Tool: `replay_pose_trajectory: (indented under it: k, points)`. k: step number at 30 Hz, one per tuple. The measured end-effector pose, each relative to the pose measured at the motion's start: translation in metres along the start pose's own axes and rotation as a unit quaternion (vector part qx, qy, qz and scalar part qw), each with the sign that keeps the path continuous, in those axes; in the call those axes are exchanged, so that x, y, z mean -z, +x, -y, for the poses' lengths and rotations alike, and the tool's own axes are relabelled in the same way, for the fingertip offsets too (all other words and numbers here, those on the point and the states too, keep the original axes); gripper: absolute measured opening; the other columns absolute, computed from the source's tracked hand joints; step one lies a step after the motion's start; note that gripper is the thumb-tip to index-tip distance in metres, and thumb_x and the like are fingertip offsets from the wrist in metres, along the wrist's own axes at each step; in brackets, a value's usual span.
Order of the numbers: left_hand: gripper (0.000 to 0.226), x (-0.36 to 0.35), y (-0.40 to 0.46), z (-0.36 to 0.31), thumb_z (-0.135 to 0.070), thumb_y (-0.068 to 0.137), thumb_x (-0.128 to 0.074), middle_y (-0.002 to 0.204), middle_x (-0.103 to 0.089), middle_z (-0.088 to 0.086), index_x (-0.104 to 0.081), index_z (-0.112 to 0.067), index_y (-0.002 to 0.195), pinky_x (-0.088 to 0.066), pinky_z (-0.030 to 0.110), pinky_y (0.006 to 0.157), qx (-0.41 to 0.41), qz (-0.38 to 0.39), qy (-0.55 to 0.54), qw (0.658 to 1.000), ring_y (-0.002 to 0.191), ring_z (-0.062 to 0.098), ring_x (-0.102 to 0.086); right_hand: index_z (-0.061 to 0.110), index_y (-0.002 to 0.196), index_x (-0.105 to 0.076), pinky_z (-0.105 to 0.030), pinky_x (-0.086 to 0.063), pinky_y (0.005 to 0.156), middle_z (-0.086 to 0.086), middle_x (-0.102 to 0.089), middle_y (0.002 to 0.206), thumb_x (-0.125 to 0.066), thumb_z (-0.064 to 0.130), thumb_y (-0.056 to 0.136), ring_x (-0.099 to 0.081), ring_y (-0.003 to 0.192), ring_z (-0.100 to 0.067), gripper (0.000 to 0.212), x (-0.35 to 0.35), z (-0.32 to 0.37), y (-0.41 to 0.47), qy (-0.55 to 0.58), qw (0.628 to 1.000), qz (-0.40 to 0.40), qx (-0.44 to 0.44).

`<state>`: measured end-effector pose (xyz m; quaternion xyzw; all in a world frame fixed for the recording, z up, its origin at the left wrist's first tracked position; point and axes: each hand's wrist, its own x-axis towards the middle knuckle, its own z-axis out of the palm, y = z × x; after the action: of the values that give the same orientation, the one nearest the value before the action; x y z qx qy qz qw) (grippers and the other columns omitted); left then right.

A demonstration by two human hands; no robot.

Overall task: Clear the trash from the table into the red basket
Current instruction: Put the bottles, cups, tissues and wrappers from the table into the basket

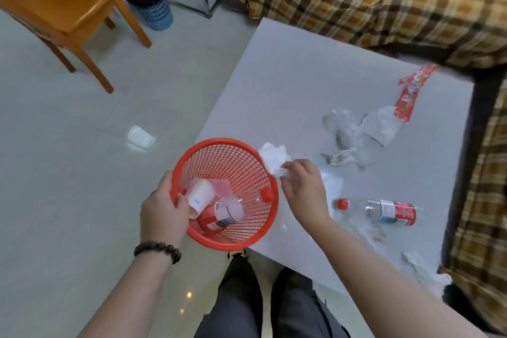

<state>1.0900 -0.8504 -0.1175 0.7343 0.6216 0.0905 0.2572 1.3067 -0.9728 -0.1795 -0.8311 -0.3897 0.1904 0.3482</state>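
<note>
Head view, left hand (162,214) fingers gripping red basket (241,162) holding paper cup (199,195), right hand (304,192) fingers pinching tissue (274,158).

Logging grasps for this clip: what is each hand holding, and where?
Left hand grips the red basket by its rim. Right hand pinches a crumpled tissue at its near edge.

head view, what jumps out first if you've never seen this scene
The round red plastic mesh basket, held at the grey table's near-left edge by the left hand, already holds a white paper cup. Beside its rim, the right hand pinches a crumpled white tissue. A clear plastic bottle with a red cap lies further right.
</note>
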Motion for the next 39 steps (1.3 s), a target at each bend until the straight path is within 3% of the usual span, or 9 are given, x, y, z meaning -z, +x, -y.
replay_pose_trajectory:
  k: [5, 10, 18, 24, 28, 31, 35, 37, 39]
  points:
    - [0.04, -0.007, -0.006, -0.048, -0.007, 0.088, -0.049, 0.104, -0.069, 0.013, -0.056, -0.013, 0.127, -0.054, 0.041, 0.079, -0.075, 0.049, -0.042, 0.995, 0.091, 0.032, -0.064, 0.009, 0.106, -0.064, -0.038, -0.047, 0.081, -0.009, -0.058, 0.112, -0.059, 0.012, 0.082, -0.052, 0.103, -0.029, 0.025, 0.03, 0.044, -0.016, -0.02, 0.995, 0.027, 0.094]
    - [0.041, -0.018, -0.011, -0.086, -0.008, 0.088, -0.049, 0.097, -0.07, 0.006, -0.057, -0.018, 0.127, -0.054, 0.034, 0.075, -0.138, 0.064, -0.067, 0.986, 0.084, 0.024, -0.064, 0.017, 0.125, -0.055, -0.042, -0.04, 0.101, -0.005, -0.046, 0.136, -0.061, 0.02, 0.085, -0.04, 0.123, -0.026, 0.041, 0.045, 0.032, -0.028, -0.081, 0.995, 0.054, 0.036]
    - [0.035, -0.05, -0.014, -0.101, -0.007, 0.085, -0.049, 0.093, -0.07, 0.006, -0.061, -0.018, 0.116, -0.05, 0.03, 0.069, -0.158, 0.071, -0.04, 0.984, 0.077, 0.025, -0.061, 0.014, 0.114, -0.061, -0.035, -0.04, 0.096, -0.01, -0.051, 0.129, -0.062, 0.014, 0.083, -0.048, 0.116, -0.028, 0.031, 0.081, -0.047, -0.074, -0.034, 0.987, -0.116, -0.106]
    - [0.033, -0.067, -0.023, -0.096, -0.005, 0.083, -0.051, 0.081, -0.068, 0.0, -0.063, -0.024, 0.107, -0.043, 0.026, 0.061, -0.156, 0.066, -0.018, 0.985, 0.069, 0.021, -0.06, 0.017, 0.129, -0.049, -0.041, -0.033, 0.106, -0.011, -0.036, 0.145, -0.062, 0.017, 0.081, -0.033, 0.129, -0.032, 0.05, 0.078, -0.143, -0.124, -0.092, 0.954, -0.01, -0.284]
    - [0.033, -0.078, -0.026, -0.092, -0.009, 0.083, -0.053, 0.074, -0.063, -0.009, -0.062, -0.029, 0.108, -0.035, 0.013, 0.056, -0.141, 0.052, 0.002, 0.989, 0.061, 0.006, -0.055, 0.024, 0.138, -0.04, -0.043, -0.028, 0.11, -0.009, -0.027, 0.151, -0.061, 0.029, 0.081, -0.021, 0.138, -0.031, 0.061, 0.057, -0.183, -0.128, -0.131, 0.94, 0.048, -0.311]
    - [0.036, -0.088, -0.03, -0.09, -0.01, 0.083, -0.055, 0.076, -0.062, -0.008, -0.061, -0.029, 0.112, -0.04, 0.023, 0.063, -0.12, 0.04, 0.003, 0.992, 0.06, 0.009, -0.057, 0.028, 0.143, -0.031, -0.042, -0.018, 0.114, -0.009, -0.021, 0.155, -0.059, 0.037, 0.083, -0.012, 0.142, -0.033, 0.066, 0.037, -0.206, -0.121, -0.173, 0.929, 0.114, -0.306]
    - [0.04, -0.1, -0.032, -0.085, -0.011, 0.082, -0.056, 0.082, -0.063, -0.006, -0.06, -0.028, 0.118, -0.043, 0.021, 0.065, -0.09, 0.036, -0.003, 0.995, 0.069, 0.018, -0.062, 0.023, 0.134, -0.039, -0.042, -0.034, 0.101, -0.012, -0.032, 0.144, -0.06, 0.019, 0.083, -0.027, 0.131, -0.036, 0.056, 0.021, -0.222, -0.107, -0.169, 0.919, 0.168, -0.313]
    - [0.04, -0.102, -0.033, -0.085, -0.011, 0.082, -0.055, 0.08, -0.063, -0.009, -0.058, -0.03, 0.117, -0.043, 0.014, 0.059, -0.088, 0.045, -0.004, 0.995, 0.07, 0.016, -0.063, 0.011, 0.117, -0.051, -0.038, -0.039, 0.085, -0.016, -0.047, 0.123, -0.059, 0.004, 0.075, -0.04, 0.114, -0.035, 0.043, 0.021, -0.224, -0.105, -0.164, 0.933, 0.144, -0.285]
    - [0.038, -0.103, -0.032, -0.086, -0.011, 0.083, -0.056, 0.077, -0.061, -0.014, -0.06, -0.031, 0.115, -0.041, 0.013, 0.055, -0.083, 0.05, -0.013, 0.995, 0.069, 0.009, -0.063, 0.006, 0.094, -0.055, -0.032, -0.034, 0.068, -0.017, -0.052, 0.103, -0.051, -0.004, 0.073, -0.046, 0.1, -0.033, 0.024, 0.024, -0.222, -0.105, -0.134, 0.946, 0.107, -0.273]
